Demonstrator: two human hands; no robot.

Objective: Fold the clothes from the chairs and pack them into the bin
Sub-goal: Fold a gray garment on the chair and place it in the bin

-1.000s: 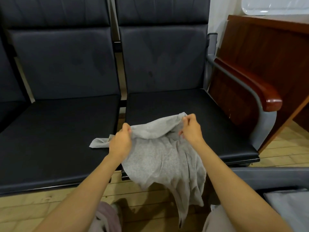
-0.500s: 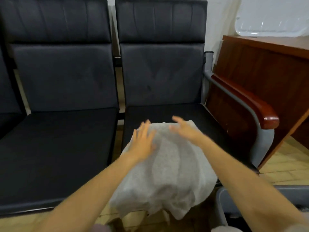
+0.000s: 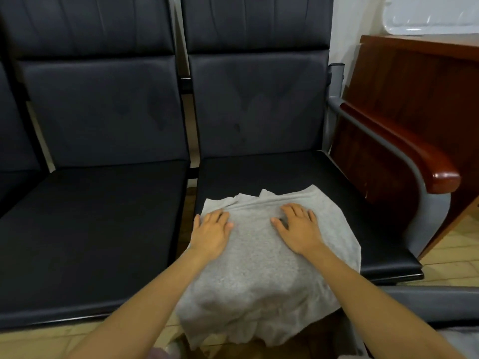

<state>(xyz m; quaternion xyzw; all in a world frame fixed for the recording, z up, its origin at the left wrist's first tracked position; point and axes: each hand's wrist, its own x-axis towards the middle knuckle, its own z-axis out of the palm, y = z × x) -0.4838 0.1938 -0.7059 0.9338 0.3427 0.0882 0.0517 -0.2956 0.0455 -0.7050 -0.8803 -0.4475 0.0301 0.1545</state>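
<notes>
A light grey garment (image 3: 256, 275) lies spread over the front of the right black chair seat (image 3: 298, 174), its lower part hanging past the seat's front edge. My left hand (image 3: 211, 233) rests flat on the cloth's left side, fingers apart. My right hand (image 3: 298, 229) lies flat on the cloth's right side, fingers spread. Neither hand grips the fabric. The grey bin's rim (image 3: 440, 301) shows at the lower right, with pale cloth at the corner.
A second black chair seat (image 3: 90, 229) stands to the left. A wooden armrest (image 3: 414, 156) on a grey metal frame bounds the right chair. A dark wooden cabinet (image 3: 420, 86) stands behind it. Light wooden floor (image 3: 451, 252) lies at the right.
A second ago both hands pinched the garment in the air. They let go and laid it on the right seat, and now press flat on it.
</notes>
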